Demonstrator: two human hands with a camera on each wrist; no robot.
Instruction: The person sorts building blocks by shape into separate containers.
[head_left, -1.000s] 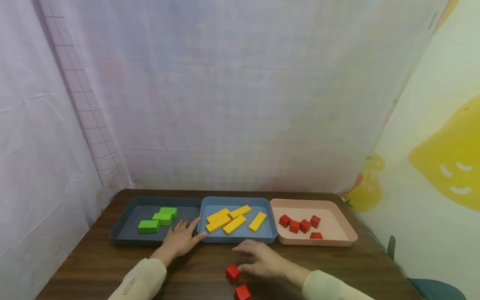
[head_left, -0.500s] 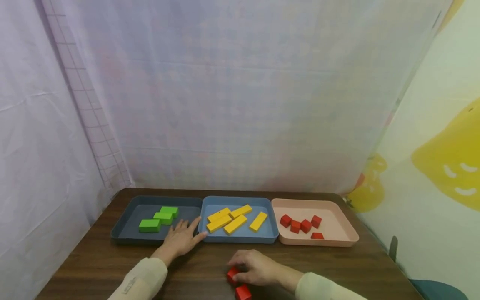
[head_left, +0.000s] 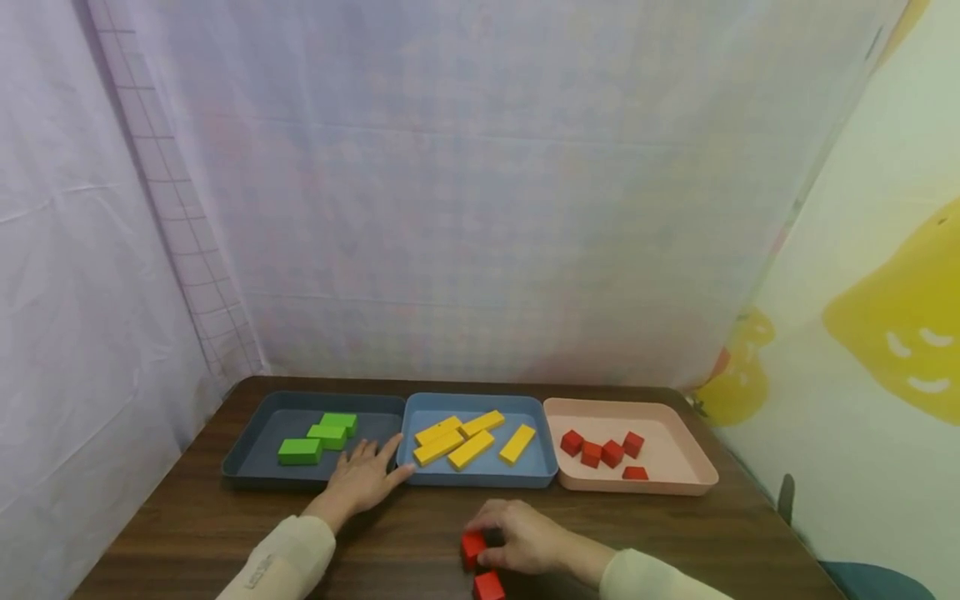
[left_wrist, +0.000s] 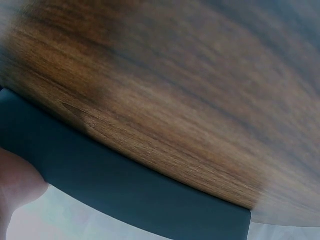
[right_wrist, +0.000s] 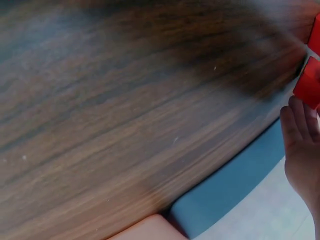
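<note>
Since earlier, right hand [head_left: 525,540] closed its grip on one of two red cubes [head_left: 472,547]; left hand [head_left: 363,477] lies flat.

My left hand [head_left: 365,479] flat, fingers spread forward; my right hand [head_left: 523,537] curled in a pinch, both sleeves low.

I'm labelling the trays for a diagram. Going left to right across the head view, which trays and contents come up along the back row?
Dark grey tray with green blocks → blue tray with yellow blocks → pink tray with red blocks.
</note>
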